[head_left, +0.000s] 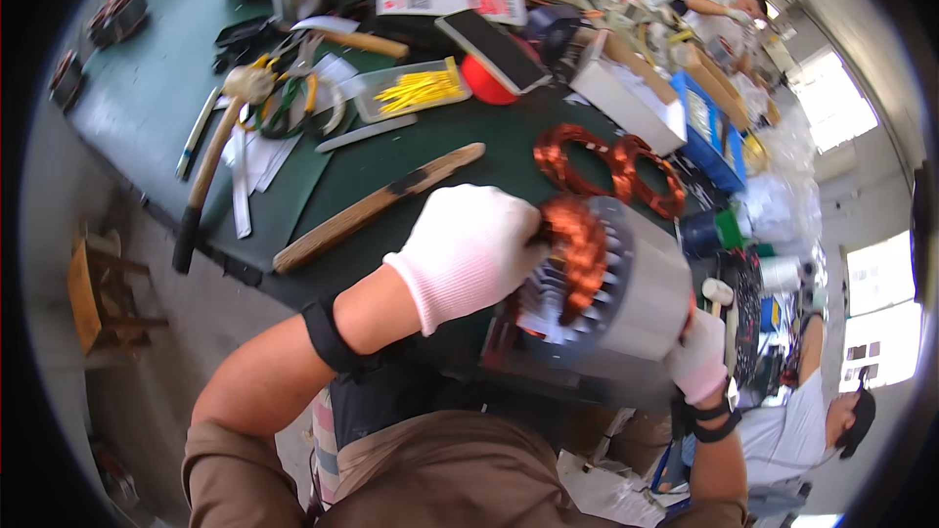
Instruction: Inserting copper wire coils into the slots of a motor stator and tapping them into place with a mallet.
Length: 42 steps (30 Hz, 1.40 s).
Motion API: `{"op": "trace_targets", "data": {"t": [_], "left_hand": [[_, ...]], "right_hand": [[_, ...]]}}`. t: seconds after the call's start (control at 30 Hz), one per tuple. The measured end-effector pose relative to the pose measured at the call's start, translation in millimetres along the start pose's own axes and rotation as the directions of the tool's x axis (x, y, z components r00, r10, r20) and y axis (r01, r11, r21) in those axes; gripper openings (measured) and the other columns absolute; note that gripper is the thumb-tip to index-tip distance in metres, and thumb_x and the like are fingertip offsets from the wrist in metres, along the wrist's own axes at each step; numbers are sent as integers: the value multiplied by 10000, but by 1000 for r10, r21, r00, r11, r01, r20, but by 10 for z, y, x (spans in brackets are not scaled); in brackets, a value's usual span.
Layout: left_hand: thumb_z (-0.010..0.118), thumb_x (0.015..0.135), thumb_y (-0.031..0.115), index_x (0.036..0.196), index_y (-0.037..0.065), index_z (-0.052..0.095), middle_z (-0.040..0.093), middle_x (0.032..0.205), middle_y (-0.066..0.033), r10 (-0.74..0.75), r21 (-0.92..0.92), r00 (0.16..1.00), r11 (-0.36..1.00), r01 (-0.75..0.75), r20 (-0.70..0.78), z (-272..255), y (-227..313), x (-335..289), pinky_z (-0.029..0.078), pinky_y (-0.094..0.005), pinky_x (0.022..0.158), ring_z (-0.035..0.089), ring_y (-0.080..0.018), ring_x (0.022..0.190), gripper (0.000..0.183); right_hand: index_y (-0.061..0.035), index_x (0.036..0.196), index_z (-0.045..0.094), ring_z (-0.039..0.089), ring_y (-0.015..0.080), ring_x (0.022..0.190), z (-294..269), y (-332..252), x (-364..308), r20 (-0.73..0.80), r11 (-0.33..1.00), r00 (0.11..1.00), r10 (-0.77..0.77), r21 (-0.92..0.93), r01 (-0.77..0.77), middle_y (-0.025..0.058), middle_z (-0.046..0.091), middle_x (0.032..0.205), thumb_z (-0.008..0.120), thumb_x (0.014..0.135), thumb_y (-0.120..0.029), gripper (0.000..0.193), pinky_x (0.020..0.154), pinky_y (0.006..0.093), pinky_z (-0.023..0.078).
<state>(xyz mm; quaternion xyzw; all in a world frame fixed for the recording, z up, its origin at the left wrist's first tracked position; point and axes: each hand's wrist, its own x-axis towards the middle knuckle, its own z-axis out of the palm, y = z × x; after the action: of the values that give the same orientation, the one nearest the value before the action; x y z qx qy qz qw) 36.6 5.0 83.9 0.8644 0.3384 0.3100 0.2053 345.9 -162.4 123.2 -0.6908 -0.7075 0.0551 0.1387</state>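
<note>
A grey metal motor stator lies on its side at the table's near edge, with a toothed ring at its left opening. Copper wire coils bulge from that opening, beside some white slot liners. My left hand, in a white knit glove, is closed at the opening with its fingers on the copper coil; the fingertips are partly hidden. At the stator's other end my gloved right hand grips its edge, fingers mostly out of sight and slightly blurred. Behind the stator rest two loose copper coil rings.
Left of my hands lie a wooden stick, a mallet, pliers and a clear tray of yellow sticks. A phone, a white box and a blue bin stand farther back. Two other people are at the right.
</note>
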Motion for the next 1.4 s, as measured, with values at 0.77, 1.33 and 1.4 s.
{"op": "trace_targets", "data": {"t": [0.77,1.33,1.4], "left_hand": [[590,897,3,896,-77,651,654,725,-13,-182,-339,967,912,233,176,55,-467,-180,483,-330,588,580,-138,637,101],[639,840,-7,1098,-44,667,694,1025,-262,-275,649,961,735,196,21,-273,-1883,-138,511,-535,885,654,-455,998,262],[625,861,-3,1130,-45,660,695,1040,-268,-265,621,964,751,222,-23,-266,-1899,-202,512,-533,886,653,-456,1012,275]], "right_hand": [[-88,754,696,691,373,674,-554,264,-408,61,985,997,52,-166,-41,159,663,665,606,992,-515,498,630,476,536],[-85,1104,661,618,292,1014,871,524,-409,-401,983,911,101,-102,-154,99,615,1030,718,896,-220,254,827,423,511],[-78,1093,664,616,287,1007,921,515,-409,-356,974,930,98,-157,-162,99,616,1031,717,898,-219,246,819,414,499]]}}
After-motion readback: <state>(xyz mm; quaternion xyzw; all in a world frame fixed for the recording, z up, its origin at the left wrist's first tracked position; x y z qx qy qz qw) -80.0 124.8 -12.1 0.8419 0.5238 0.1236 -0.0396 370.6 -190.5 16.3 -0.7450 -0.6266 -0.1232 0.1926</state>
